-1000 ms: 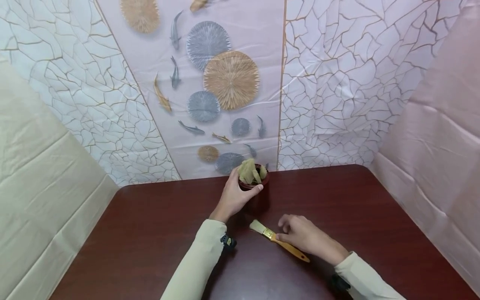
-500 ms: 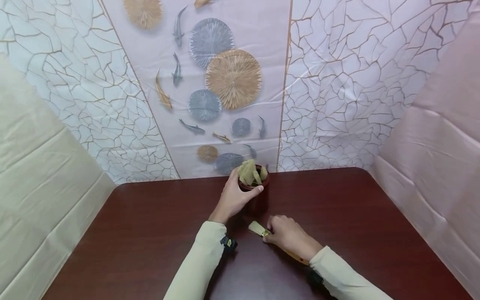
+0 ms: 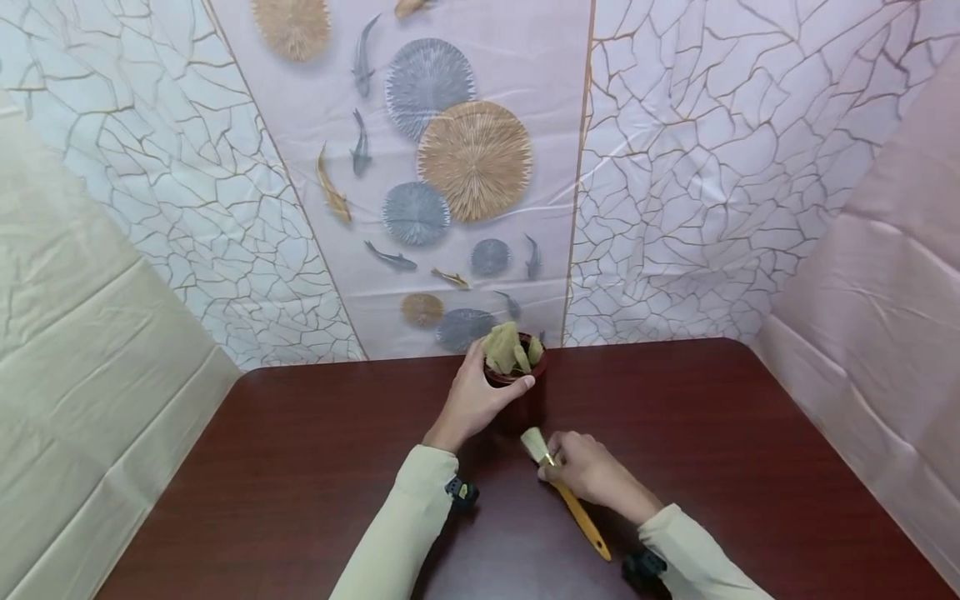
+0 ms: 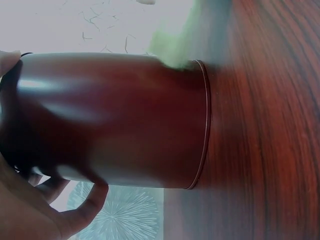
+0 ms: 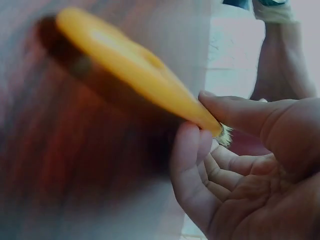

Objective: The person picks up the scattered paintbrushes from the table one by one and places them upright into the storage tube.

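A dark red-brown cylindrical pot (image 4: pixel 115 120) stands upright toward the back of the table, gripped near its rim by my left hand (image 3: pixel 474 402). Crumpled yellow-green pieces (image 3: pixel 504 350) stick out of its mouth; what they are I cannot tell. Just in front of the pot, my right hand (image 3: pixel 592 471) pinches a paintbrush (image 3: pixel 577 517) near its metal band, between thumb and fingers. Pale bristles point toward the pot. In the right wrist view the yellow handle (image 5: pixel 135 62) slants over the tabletop. The bristles (image 4: pixel 175 45) look blurred beside the pot in the left wrist view.
The dark red wooden table (image 3: pixel 300 467) has rounded back corners. A patterned cloth (image 3: pixel 675 208) with discs and fish hangs right behind it. Plain pale cloths (image 3: pixel 82 317) hang along both sides.
My right hand has moved left onto the paintbrush, closed its fingers on it and turned it, bristles nearer the pot. The left hand keeps its grip on the pot.
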The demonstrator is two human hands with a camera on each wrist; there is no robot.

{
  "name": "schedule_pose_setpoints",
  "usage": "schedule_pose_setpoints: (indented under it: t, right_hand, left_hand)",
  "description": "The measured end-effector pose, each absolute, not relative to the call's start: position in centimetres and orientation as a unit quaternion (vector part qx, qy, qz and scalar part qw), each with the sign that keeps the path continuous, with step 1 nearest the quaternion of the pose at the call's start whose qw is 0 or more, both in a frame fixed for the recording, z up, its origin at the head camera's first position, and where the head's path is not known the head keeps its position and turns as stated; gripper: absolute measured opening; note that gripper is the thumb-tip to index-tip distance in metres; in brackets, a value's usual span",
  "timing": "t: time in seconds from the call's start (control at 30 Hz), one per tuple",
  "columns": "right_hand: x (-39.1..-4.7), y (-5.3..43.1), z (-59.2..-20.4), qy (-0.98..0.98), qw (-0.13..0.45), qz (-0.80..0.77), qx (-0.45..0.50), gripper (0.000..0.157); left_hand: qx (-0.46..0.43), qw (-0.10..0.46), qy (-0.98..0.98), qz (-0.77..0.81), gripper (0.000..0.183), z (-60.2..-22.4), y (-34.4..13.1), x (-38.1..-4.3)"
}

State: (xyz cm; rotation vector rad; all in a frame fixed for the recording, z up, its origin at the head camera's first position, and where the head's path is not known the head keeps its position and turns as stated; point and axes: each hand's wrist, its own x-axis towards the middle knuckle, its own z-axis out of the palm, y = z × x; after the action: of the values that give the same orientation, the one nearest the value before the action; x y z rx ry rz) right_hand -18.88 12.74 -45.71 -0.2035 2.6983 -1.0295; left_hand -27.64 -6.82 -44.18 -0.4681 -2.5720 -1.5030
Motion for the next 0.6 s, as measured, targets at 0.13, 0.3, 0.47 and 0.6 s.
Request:
schedule_pose_setpoints:
  t: [0.13,0.3,0.47,0.6]
  right_hand:
    - [-18.1,13.9,-43.6,0.921,0.076,-0.375,-0.074,0.011]
    - [-17.4,15.2,-39.0,0.916,-0.015,-0.384,-0.114,0.010]
    - [-18.4,16.0,-34.1,0.917,-0.103,-0.361,-0.137,0.011]
    - [-19.8,16.1,-30.5,0.910,-0.143,-0.357,-0.157,0.020]
  left_hand:
    - [-0.161,0.055,-0.854,-0.492,0.098,-43.9,-6.6,-27.8]
    - [-0.158,0.057,-0.855,-0.491,0.098,-43.9,-6.7,-27.8]
    - [-0.156,0.055,-0.856,-0.491,0.099,-44.2,-6.9,-27.9]
    - [-0.152,0.058,-0.854,-0.495,0.099,-44.2,-7.0,-27.7]
